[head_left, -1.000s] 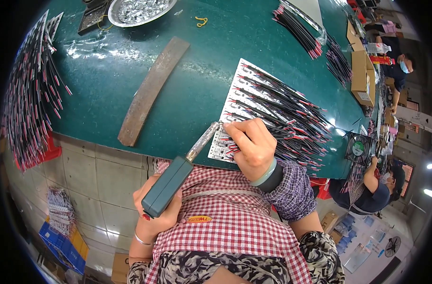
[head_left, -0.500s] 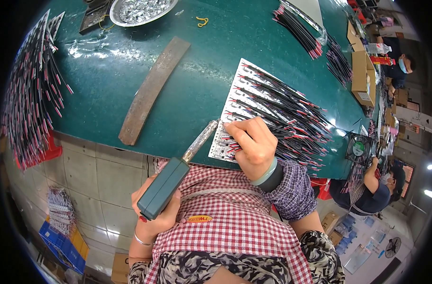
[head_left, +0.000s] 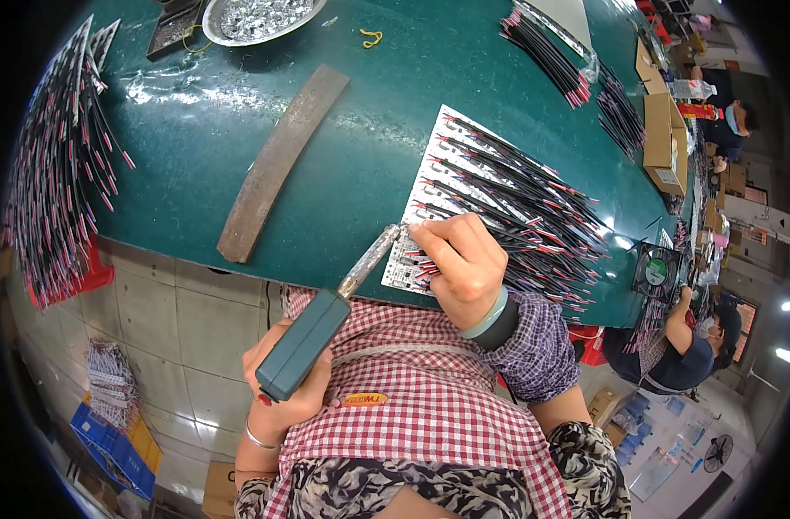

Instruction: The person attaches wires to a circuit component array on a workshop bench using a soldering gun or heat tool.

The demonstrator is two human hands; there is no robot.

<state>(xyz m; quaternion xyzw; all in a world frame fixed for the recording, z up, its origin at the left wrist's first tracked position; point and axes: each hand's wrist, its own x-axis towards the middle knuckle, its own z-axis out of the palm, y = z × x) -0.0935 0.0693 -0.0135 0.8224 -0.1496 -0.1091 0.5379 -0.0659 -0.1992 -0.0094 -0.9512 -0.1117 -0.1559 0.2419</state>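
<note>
My left hand [head_left: 295,405] is wrapped round the green body of a soldering iron [head_left: 303,344]. The iron's thick silvery tip slants up to the left edge of a white circuit board panel [head_left: 400,272] at the table's near edge. Right beside that tip, the pinched fingertips of my right hand [head_left: 468,264] press down on the panel. Whatever is between them is hidden by the fingers. Rows of black wires [head_left: 520,203] with red and white ends run from the panel toward the right, some passing under my right hand.
A rusty metal strip [head_left: 282,164] lies left of the panel. Behind it stands a bowl of silvery scraps [head_left: 261,19]. Wired boards [head_left: 62,182] hang over the left edge. Wire bundles [head_left: 546,56], a carton [head_left: 663,143] and a small fan [head_left: 655,270] are at right, near co-workers.
The soldering iron has shifted slightly up and to the right in my left hand, its tip now closer to my right fingertips. My right hand has hardly moved.
</note>
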